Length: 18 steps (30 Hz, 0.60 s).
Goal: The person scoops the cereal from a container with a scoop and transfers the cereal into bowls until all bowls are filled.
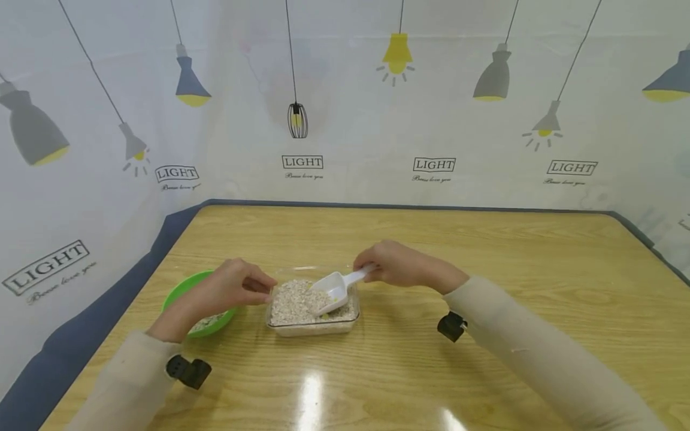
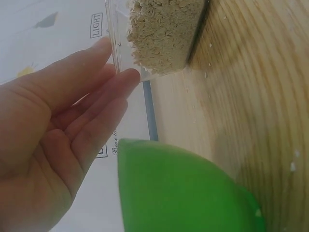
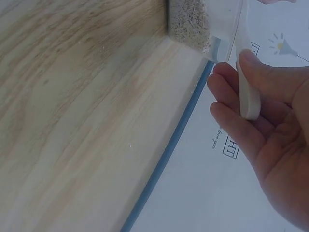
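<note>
A clear rectangular container (image 1: pixel 314 328) filled with rolled oats (image 1: pixel 293 304) stands on the table. My left hand (image 1: pixel 230 285) grips its left edge, thumb and fingertips at the rim and wall. In the left wrist view the fingertips meet the clear wall (image 2: pixel 117 46). My right hand (image 1: pixel 396 263) holds a white scoop (image 1: pixel 336 287) by its handle (image 3: pixel 248 96), fingers curled round it. The scoop's bowl lies tilted in the oats on the right side, with a few yellow bits by it. Under my left forearm stands a green bowl (image 1: pixel 175 294), partly hidden, with oats inside.
The wooden table (image 1: pixel 485 257) extends to the right and toward the back. A white curtain (image 1: pixel 356 126) printed with lamps hangs behind it. Stray flakes (image 2: pixel 292 166) lie on the wood near the green bowl.
</note>
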Each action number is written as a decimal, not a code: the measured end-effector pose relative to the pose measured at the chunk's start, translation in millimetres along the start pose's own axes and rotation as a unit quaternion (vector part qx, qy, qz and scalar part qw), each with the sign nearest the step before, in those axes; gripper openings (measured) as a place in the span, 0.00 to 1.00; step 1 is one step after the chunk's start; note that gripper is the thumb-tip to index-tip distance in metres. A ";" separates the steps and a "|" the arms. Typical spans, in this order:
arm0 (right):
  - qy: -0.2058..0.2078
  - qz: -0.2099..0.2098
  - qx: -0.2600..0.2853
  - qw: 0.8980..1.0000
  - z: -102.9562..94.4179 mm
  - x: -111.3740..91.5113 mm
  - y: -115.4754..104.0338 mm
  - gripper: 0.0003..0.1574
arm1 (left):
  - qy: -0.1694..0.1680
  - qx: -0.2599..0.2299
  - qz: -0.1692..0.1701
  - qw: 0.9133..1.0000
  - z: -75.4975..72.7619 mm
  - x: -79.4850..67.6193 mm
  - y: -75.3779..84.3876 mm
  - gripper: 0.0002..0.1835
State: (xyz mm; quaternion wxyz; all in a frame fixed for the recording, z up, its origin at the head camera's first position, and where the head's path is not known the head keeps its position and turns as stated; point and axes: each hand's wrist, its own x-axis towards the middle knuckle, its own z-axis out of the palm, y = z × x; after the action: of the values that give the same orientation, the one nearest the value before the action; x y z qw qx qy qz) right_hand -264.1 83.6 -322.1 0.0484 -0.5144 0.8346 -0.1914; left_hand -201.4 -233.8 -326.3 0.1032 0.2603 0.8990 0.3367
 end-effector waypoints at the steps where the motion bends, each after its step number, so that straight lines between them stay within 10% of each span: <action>1: 0.002 -0.002 0.000 1.000 -0.4 -1.0 0.4 0.08 | 0.000 -0.001 0.000 1.000 -0.1 -0.2 -0.1 0.15; 18: 0.025 0.029 0.044 0.998 -6.1 -12.3 3.4 0.09 | 0.004 -0.019 -0.002 1.000 -0.5 -2.8 -0.4 0.16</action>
State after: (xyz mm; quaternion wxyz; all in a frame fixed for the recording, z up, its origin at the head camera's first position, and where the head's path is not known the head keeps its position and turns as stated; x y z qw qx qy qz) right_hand -263.0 97.3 -319.2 0.0561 -0.4825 0.8407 -0.2392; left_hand -199.3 -235.8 -326.2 0.1052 0.2554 0.8933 0.3546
